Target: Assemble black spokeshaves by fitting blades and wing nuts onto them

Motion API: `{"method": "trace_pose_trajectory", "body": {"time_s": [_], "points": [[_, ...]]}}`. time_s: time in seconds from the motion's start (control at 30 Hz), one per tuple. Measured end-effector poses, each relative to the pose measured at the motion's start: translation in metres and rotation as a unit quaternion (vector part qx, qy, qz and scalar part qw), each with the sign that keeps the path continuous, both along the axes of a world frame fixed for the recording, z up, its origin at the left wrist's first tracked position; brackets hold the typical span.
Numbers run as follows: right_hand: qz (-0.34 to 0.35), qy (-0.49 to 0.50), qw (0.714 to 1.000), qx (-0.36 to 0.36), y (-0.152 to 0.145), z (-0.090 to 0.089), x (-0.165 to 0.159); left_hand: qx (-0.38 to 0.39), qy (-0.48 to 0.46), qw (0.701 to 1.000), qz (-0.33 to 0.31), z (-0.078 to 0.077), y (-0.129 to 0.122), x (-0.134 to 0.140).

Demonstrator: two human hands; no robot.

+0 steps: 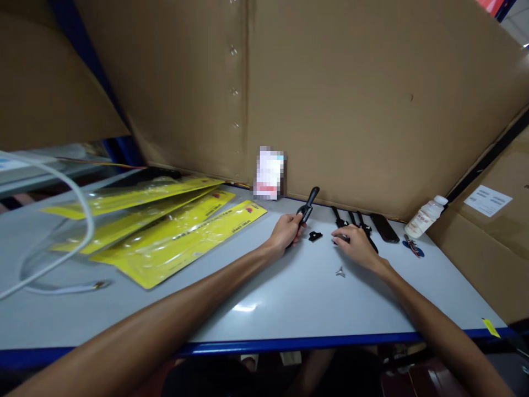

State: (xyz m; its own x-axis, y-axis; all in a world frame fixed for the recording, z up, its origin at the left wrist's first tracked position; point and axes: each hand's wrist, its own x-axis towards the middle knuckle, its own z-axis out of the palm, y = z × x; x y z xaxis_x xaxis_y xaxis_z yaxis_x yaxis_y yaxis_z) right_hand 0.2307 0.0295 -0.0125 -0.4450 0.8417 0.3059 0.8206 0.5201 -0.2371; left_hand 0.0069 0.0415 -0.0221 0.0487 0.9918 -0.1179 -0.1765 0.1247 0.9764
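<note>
My left hand (286, 230) is closed around a black spokeshave (313, 198), whose far handle points up and away to the right. To the right of that hand a small black metal plate (315, 236) lies on the table. My right hand (359, 246) hovers low over the table, fingers bent and drawn together; a small bit shows at the fingertips, too small to make out. Just below it lies a small silver three-pointed metal piece (340, 272). Several more black spokeshaves (362, 223) lie behind my right hand, partly hidden by it.
Yellow blister packs (185, 242) overlap on the left, near a white cable (88, 220). A blurred upright card or screen (269, 173) leans on the cardboard wall (330, 99). A dark phone (384, 228), white bottle (426, 216) and blue-red bits (414, 246) are at the right.
</note>
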Motion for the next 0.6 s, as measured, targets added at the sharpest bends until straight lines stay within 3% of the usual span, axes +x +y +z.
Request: {"method": "trace_pose_trajectory", "body": {"time_s": [0.23, 0.47, 0.6], "points": [[0.054, -0.045, 0.997, -0.013, 0.021, 0.000, -0.032, 0.019, -0.002, 1.000, -0.003, -0.001, -0.002, -0.002], [-0.003, 0.042, 0.997, 0.069, 0.022, -0.005, 0.002, 0.012, -0.010, 1.000, -0.018, -0.001, -0.001, -0.007], [-0.063, 0.026, 0.995, 0.073, 0.017, -0.002, 0.013, 0.006, -0.001, 0.999, -0.032, 0.000, -0.003, -0.008]]}}
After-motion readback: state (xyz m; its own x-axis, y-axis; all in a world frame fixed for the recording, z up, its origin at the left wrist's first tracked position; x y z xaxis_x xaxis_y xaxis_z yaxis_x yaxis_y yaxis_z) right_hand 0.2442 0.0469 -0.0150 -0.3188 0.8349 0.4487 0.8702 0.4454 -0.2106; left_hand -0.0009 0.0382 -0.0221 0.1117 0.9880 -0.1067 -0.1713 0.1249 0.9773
